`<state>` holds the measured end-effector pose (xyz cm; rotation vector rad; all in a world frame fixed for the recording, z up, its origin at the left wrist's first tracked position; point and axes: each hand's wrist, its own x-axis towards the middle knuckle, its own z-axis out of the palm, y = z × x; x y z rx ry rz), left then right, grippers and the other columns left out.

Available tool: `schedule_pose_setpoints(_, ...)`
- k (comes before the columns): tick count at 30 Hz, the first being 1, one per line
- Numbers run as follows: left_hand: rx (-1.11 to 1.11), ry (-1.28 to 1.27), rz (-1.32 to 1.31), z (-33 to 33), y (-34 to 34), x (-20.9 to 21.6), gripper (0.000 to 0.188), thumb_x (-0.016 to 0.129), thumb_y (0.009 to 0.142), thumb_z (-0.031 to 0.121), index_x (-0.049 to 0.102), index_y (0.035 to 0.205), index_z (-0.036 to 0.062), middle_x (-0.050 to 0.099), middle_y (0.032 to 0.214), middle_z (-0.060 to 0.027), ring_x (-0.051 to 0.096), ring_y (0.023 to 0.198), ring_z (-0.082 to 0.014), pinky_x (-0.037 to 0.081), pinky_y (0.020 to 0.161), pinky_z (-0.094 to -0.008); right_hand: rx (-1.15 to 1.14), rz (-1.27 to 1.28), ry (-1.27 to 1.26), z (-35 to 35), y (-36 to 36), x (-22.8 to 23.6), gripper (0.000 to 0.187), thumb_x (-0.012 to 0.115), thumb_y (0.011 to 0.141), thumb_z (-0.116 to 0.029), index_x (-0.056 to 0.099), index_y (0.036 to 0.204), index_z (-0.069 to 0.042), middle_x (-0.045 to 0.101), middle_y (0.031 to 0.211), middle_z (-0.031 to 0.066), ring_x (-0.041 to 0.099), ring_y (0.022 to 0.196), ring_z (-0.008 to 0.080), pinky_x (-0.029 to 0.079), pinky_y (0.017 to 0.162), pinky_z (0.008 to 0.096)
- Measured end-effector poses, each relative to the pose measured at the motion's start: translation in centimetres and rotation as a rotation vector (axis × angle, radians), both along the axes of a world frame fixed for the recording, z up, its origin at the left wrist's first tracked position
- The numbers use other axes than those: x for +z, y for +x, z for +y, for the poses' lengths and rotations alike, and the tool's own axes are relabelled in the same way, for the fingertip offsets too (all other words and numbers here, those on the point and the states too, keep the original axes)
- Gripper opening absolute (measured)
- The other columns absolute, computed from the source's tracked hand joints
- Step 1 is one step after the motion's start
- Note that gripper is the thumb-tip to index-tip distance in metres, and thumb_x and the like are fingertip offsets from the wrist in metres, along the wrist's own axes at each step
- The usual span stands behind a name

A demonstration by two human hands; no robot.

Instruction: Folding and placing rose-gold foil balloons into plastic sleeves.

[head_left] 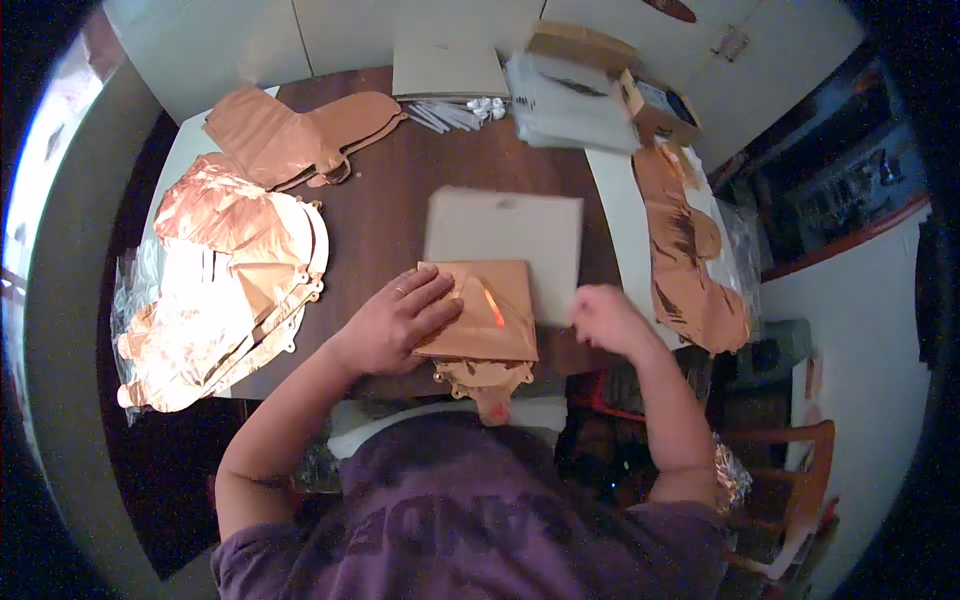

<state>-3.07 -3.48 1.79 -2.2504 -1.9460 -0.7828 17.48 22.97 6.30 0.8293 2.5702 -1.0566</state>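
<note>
A folded copper-coloured foil balloon [505, 335] lies at the near edge of the table, its tabbed end and tail hanging toward me. My left hand [405, 315], with a ring on one finger, rests on its left side, fingers stretched flat. Behind it, partly covered by the balloon, is a pale flat card [510, 230] with motion-blurred edges. The fingers of my right hand [605, 320] are closed at the card's right edge, seemingly pinching it; the fingertips are blurred.
Shiny copper foil balloons [235, 280] cover the table's left side, with more matte ones [335, 130] beyond. Another foil balloon [690, 250] lies right. At the back are a card stack [450, 70], white tubes [445, 115], clear plastic packs [565, 100] and a small box [658, 108].
</note>
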Motion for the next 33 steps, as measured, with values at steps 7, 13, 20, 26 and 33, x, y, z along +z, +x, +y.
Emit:
schedule_pose_setpoints(7, 0.006, -0.04, 0.041, 0.0, -0.6, -0.3, 0.068, 0.066, 0.066, 0.025, 0.052, 0.128, 0.0004, 0.047, 0.134, -0.0261, 0.043, 0.126, -0.0457, 0.036, 0.108, -0.0525, 0.254, -0.307, -0.148, -1.5, -0.9, 2.3, 0.022, 0.057, 0.085, -0.022, 0.065, 0.077, -0.003, 0.068, 0.069, 0.0152, 0.068, 0.061, 0.0275, 0.054, 0.062, 0.0413)
schedule_pose_setpoints(13, 0.049, -0.069, 0.035, 0.0, -0.2, -0.7, 0.071, 0.067, 0.066, 0.027, 0.052, 0.131, 0.0018, 0.045, 0.136, -0.0272, 0.042, 0.128, -0.0467, 0.035, 0.109, -0.0522, 0.225, 0.022, 0.435, 1.1, -5.2, 3.9, 0.029, 0.062, 0.087, -0.029, 0.063, 0.078, -0.002, 0.066, 0.08, 0.0163, 0.064, 0.077, 0.0352, 0.05, 0.068, 0.0401)
schedule_pose_setpoints(20, 0.068, -0.114, 0.001, -0.2, 0.1, 0.3, 0.071, 0.068, 0.069, 0.031, 0.051, 0.133, 0.0027, 0.044, 0.138, -0.0263, 0.04, 0.131, -0.0453, 0.033, 0.11, -0.052, 0.136, 0.606, 0.53, 7.9, -21.8, -0.4, 0.017, 0.06, 0.085, -0.02, 0.068, 0.089, -0.005, 0.066, 0.089, 0.0194, 0.063, 0.085, 0.0378, 0.05, 0.076, 0.0471)
schedule_pose_setpoints(26, 0.067, -0.135, 0.003, -0.3, 0.4, -0.3, 0.065, 0.065, 0.074, 0.03, 0.051, 0.133, 0.0036, 0.044, 0.139, -0.024, 0.039, 0.133, -0.0436, 0.031, 0.111, -0.0519, 0.123, 0.412, 0.868, 10.0, -27.9, -2.4, 0.016, 0.06, 0.082, -0.02, 0.071, 0.087, -0.009, 0.063, 0.096, 0.0165, 0.061, 0.095, 0.0363, 0.05, 0.082, 0.0462)
schedule_pose_setpoints(33, 0.077, -0.092, -0.02, -0.5, 0.6, -0.4, 0.066, 0.065, 0.074, 0.033, 0.052, 0.132, 0.0039, 0.045, 0.138, -0.0248, 0.04, 0.132, -0.0438, 0.033, 0.109, -0.0513, 0.235, 0.309, 0.96, 6.7, -22.2, -2.7, 0.011, 0.063, 0.077, -0.017, 0.069, 0.08, -0.008, 0.061, 0.09, 0.016, 0.062, 0.085, 0.0365, 0.05, 0.077, 0.0473)
